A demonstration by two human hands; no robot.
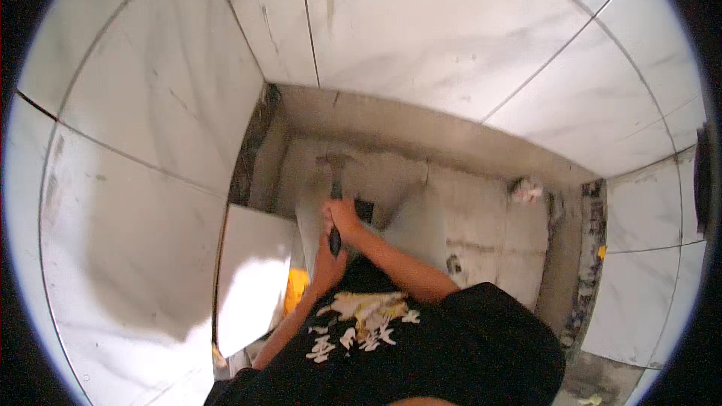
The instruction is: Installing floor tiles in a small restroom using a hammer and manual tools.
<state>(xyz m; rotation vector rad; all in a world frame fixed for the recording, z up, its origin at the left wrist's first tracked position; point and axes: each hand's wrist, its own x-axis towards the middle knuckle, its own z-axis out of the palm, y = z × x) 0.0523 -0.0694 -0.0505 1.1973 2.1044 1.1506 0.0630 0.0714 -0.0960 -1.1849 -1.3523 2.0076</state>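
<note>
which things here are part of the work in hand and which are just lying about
In use:
hammer, gripped by the right hand
left hand, at the hammer's lower end

Seemingly lying about:
yellow thing, partly hidden
pale lump
small dark piece

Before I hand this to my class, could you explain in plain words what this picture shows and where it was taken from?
There's no machine: these are a person's bare hands, seen from above by a wide fisheye camera worn on the head, so straight edges bend. The right hand grips a hammer by its dark handle; the left hand is at the handle's lower end, its grip unclear. Beyond, a pale lump lies on the bare grey floor, with marbled wall tiles around it.
</note>
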